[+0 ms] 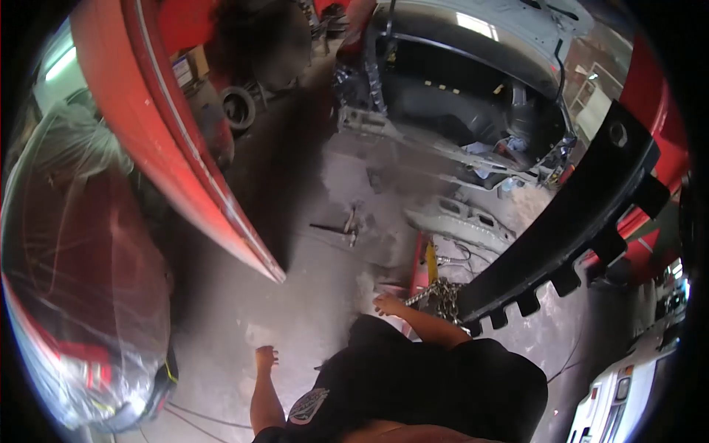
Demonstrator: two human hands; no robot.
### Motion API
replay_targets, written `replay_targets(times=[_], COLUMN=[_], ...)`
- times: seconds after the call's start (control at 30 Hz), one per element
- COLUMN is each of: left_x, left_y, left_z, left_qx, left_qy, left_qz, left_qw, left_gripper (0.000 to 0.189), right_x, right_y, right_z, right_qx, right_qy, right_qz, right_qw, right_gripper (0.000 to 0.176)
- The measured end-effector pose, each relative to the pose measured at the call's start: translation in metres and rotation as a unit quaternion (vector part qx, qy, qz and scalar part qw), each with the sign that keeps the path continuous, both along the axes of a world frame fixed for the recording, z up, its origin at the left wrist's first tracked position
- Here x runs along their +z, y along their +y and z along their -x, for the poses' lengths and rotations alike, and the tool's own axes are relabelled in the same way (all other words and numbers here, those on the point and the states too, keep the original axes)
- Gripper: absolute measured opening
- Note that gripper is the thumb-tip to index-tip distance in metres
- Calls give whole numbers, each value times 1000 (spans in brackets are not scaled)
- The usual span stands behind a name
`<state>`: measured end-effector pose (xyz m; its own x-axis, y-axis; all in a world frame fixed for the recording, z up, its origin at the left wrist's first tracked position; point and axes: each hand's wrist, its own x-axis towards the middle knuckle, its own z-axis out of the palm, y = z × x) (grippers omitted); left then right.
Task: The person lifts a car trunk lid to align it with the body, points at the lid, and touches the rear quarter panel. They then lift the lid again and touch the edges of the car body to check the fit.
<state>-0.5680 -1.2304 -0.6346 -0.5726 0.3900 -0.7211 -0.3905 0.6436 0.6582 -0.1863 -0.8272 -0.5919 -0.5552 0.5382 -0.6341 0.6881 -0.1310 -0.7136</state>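
Observation:
My left hand hangs low over the bare floor, fingers loosely curled and apart, with nothing in them. Further right, my right hand is held in front of my body, its fingers half bent and apart, with no object visible in it. Close to the right hand is a heap of metal chain beside a red and yellow piece of equipment. Ahead on the floor lies a hammer-like tool with a dark bar across it.
A car body with its rear open stands ahead. A long red panel juts in from upper left; a black slotted panel slants at right. Left is a plastic-covered red car. A tyre stands behind; cables cross the floor.

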Motion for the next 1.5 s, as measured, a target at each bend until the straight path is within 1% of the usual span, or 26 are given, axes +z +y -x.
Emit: replay_targets(times=[0.13, 0.23, 0.3, 0.37, 0.43, 0.5, 0.53, 0.57, 0.6, 0.63, 0.67, 0.7, 0.77, 0.83, 0.93, 0.97, 1.0, 1.07, 1.13, 1.17, 1.2, 1.23, 1.33, 1.37, 1.43, 1.5], left_x=[21, 36, -4, 0, -2, -34, -40, -25, -3, 18, 31, 5, -6, 13, 20, -20, -33, -47, -58, -57, -49, -38, -13, -8, 6, 28], left_y=[163, 279, 341, 409, 455, 488, 501, 513, 528, 544, 562, 567, 579, 611, 646, 657, 672, 708, 742, 759, 770, 796, 851, 870, 927, 975], left_z=[43, 51, 72, 76, 93, 132, 150, 155, 157, 159, 162, 186, 214, 220, 246, 286, 297, 325, 362, 369, 387, 416, 495, 525, 579, 628], left_qx=[-59, -116, -156, -169, -280, -520, -573, -632, -633, -493, -313, -491, -526, -309, -312, -274, -282, -291, -267, -281, -294, -310, -331, -444, -539, -338], left_qy=[-4, -48, -141, -130, -66, 144, 230, 324, 323, 146, -42, 101, 123, -36, -37, -234, -233, -219, -299, -194, -85, -81, -8, 150, 301, 26], left_qz=[-93, -140, -226, -85, -93, -202, -249, -173, -173, -89, 4, -57, -71, 52, 51, 5, 5, -1, -57, -33, -9, -16, 5, -86, -190, -3], left_qw=[994, 982, 951, 973, 953, 817, 746, 682, 682, 853, 949, 863, 838, 949, 948, 933, 931, 931, 915, 939, 952, 947, 943, 879, 763, 941], left_gripper=[30, 29, 30, 33, 34, 34, 34, 33, 33, 31, 30, 27, 30, 36, 36, 37, 37, 34, 31, 30, 29, 29, 30, 28, 26, 22], right_x=[-6, -64, -46, -24, -2, -8, 2, 20, 38, 51, 64, 79, 124, 172, 222, 233, 247, 318, 377, 402, 424, 444, 470, 474, 471, 468], right_y=[63, 141, 186, 240, 300, 366, 389, 413, 436, 456, 477, 499, 522, 543, 589, 606, 624, 648, 670, 683, 696, 717, 770, 784, 819, 826], right_z=[9, 34, 69, 102, 134, 166, 176, 191, 207, 221, 235, 249, 274, 298, 326, 338, 348, 360, 378, 388, 395, 403, 437, 451, 471, 484], right_qx=[-113, -160, -176, -198, -215, -197, -199, -222, -244, -246, -229, -213, -239, -266, -252, -233, -211, -233, -257, -265, -272, -273, -330, -354, -361, -372], right_qy=[-17, 23, 29, 36, 102, 160, 161, 218, 275, 275, 279, 283, 327, 372, 399, 474, 543, 369, 364, 359, 306, 249, 159, 146, 108, 68], right_qz=[44, 88, 90, 93, 84, 34, 34, 40, 45, 46, -14, -75, -71, -70, -120, -174, -227, -394, -511, -516, -613, -707, -757, -739, -736, -722], right_qw=[992, 983, 980, 975, 968, 967, 966, 949, 929, 928, 932, 932, 912, 886, 874, 831, 780, 809, 735, 732, 676, 604, 541, 554, 562, 579], right_gripper=[41, 41, 39, 38, 38, 39, 39, 39, 38, 38, 37, 38, 40, 42, 37, 37, 36, 35, 32, 32, 32, 31, 32, 35, 37, 39])
